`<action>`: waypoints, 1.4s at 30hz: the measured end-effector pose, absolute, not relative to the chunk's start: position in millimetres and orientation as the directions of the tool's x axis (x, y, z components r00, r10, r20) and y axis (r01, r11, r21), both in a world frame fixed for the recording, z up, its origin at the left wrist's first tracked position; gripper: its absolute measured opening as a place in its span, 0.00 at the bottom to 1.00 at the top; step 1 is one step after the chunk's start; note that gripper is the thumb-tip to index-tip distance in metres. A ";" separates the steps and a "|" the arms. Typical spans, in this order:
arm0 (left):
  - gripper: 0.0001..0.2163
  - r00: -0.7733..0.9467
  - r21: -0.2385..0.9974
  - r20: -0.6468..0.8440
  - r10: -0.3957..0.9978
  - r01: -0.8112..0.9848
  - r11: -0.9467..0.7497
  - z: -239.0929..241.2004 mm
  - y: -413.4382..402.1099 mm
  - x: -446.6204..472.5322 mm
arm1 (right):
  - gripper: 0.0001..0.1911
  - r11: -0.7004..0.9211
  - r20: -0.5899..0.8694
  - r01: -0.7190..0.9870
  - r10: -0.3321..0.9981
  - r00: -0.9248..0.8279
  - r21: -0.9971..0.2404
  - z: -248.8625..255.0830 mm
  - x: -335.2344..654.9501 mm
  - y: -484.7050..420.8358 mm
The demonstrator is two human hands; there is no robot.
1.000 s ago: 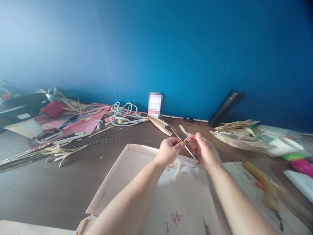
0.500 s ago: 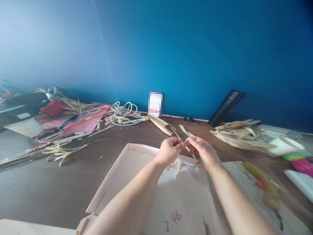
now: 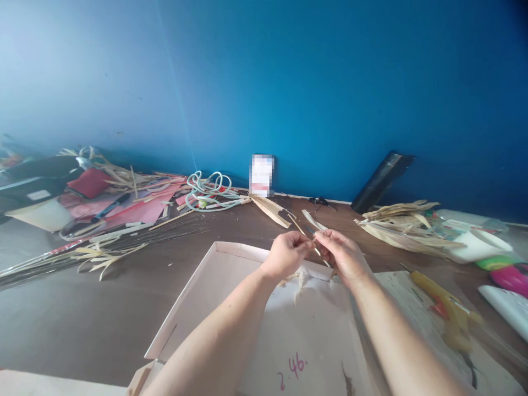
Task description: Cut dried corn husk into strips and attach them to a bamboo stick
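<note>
My left hand [image 3: 289,252] is closed in a pinch above the far rim of a shallow white cardboard box lid [image 3: 181,300]. My right hand [image 3: 341,254] pinches too, its fingertips almost meeting those of the left. Whatever sits between them is mostly hidden; only a tiny tan sliver shows. Just beyond the fingers lie a thin pale stick [image 3: 297,224] and a curled whitish husk strip [image 3: 313,220]. Small pale scraps [image 3: 300,281] rest inside the lid beneath my hands.
A glue gun [image 3: 449,308] lies on a paper sheet at right. Dried husks [image 3: 406,228] and a white cup [image 3: 482,246] are behind it. A phone [image 3: 262,175] leans on the blue wall. Coiled cable [image 3: 210,191], wires [image 3: 160,234] and pink paper [image 3: 163,199] lie left.
My fingers have shifted very slightly at the pinch, and the pale bit seen between them shows less. Everything else stays in place.
</note>
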State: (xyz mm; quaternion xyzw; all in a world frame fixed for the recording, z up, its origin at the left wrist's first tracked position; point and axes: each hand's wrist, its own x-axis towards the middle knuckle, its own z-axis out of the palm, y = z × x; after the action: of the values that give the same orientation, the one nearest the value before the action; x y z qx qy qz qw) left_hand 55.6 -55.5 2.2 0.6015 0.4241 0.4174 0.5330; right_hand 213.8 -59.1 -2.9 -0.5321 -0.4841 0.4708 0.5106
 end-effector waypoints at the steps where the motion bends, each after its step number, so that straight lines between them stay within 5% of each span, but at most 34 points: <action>1: 0.09 0.292 0.996 0.046 0.955 0.064 -0.067 3.0 -55.8 55.6 | 0.13 -0.006 -0.003 0.024 0.995 0.101 -1.000 -4.0 214.4 -58.3; 13: 0.08 0.276 0.998 0.009 0.961 0.062 -0.027 2.7 -55.3 57.4 | 0.16 0.006 -0.020 -0.137 0.982 0.190 -0.991 -6.1 220.2 -52.8; 24: 0.08 0.285 0.994 0.036 0.958 0.085 -0.062 2.0 -55.3 55.4 | 0.15 -0.010 -0.008 0.027 0.995 0.099 -1.000 -5.8 215.7 -56.5; 32: 0.08 0.270 0.998 -0.003 0.963 0.060 -0.013 3.9 -54.7 57.8 | 0.14 0.035 -0.004 -0.144 0.965 0.264 -0.989 -5.9 219.3 -51.4; 42: 0.09 0.236 1.000 -0.006 0.972 0.012 0.003 2.8 -54.6 58.3 | 0.13 -0.035 -0.034 0.018 0.998 0.055 -0.999 -2.3 215.0 -59.4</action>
State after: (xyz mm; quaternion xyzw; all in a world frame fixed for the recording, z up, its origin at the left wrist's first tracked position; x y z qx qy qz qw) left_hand 58.3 -54.6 2.8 0.5577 0.4411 0.4328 0.5541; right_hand 215.0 -59.4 -2.3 -0.5271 -0.4821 0.4898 0.4999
